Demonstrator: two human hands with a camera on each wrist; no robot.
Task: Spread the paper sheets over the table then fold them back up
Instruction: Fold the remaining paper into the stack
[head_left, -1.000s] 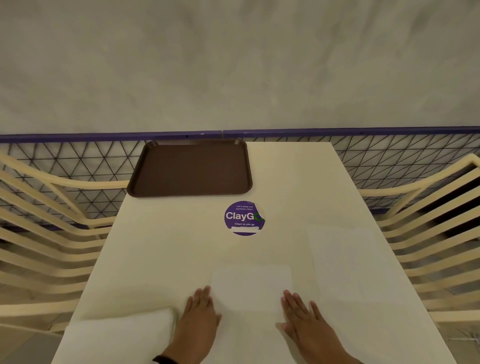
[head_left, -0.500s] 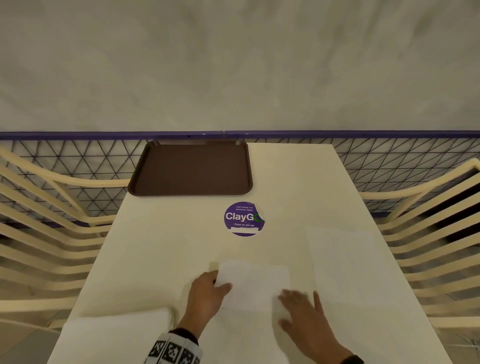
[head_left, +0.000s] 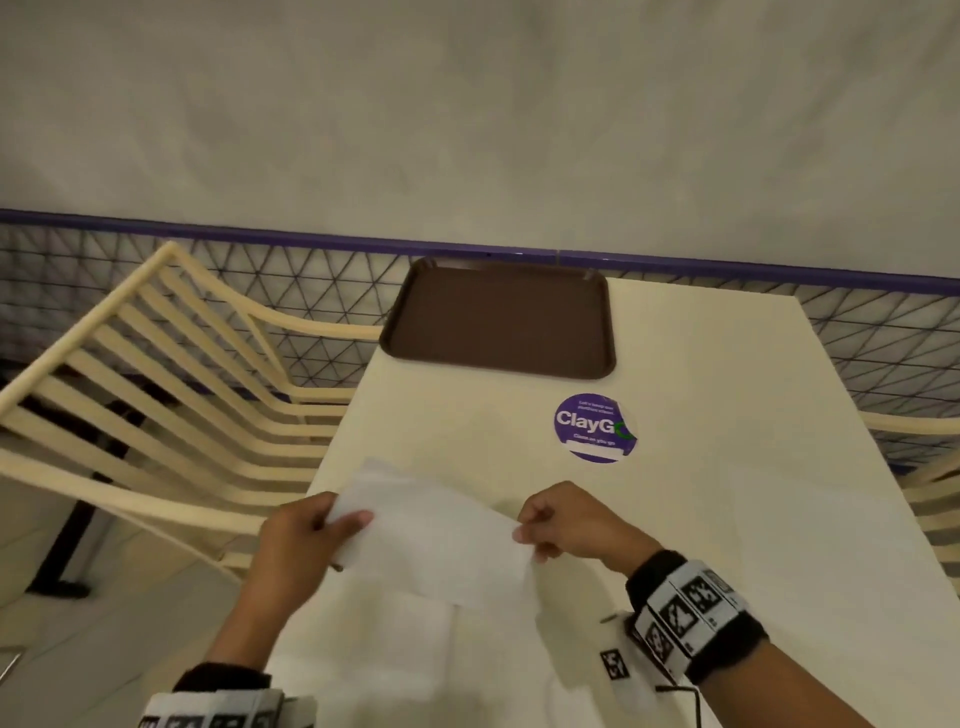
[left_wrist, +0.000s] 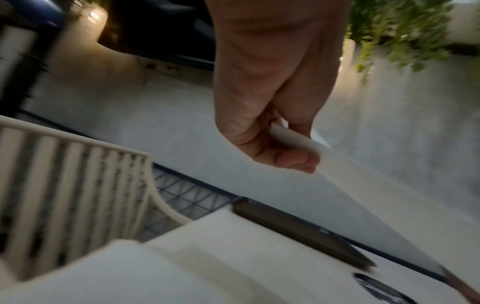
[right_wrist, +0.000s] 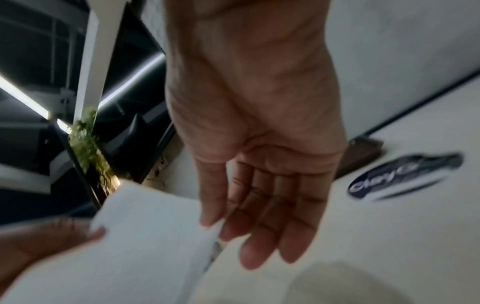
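Observation:
A white folded paper sheet (head_left: 431, 540) hangs in the air just above the near part of the cream table (head_left: 701, 374). My left hand (head_left: 343, 525) pinches its left edge, thumb on top. My right hand (head_left: 524, 530) pinches its right edge between thumb and forefinger. In the left wrist view the left hand (left_wrist: 298, 158) grips the paper sheet (left_wrist: 363, 205) by its corner. In the right wrist view the right hand (right_wrist: 215, 226) nips the edge of the paper sheet (right_wrist: 145, 236), its other fingers nearly straight. More white paper (head_left: 384, 644) lies on the table under the held sheet.
A brown tray (head_left: 498, 317) sits at the table's far left end. A round purple sticker (head_left: 595, 427) is stuck mid-table. Cream slatted chairs (head_left: 171, 395) flank the table, and a purple-railed mesh fence (head_left: 311, 244) runs behind it. A faint flat sheet (head_left: 810, 545) lies at the right.
Both hands lay flat on the sheet on the table; the left then took its corner. Now both pinch it and it has come up off the table. The head view has swung left.

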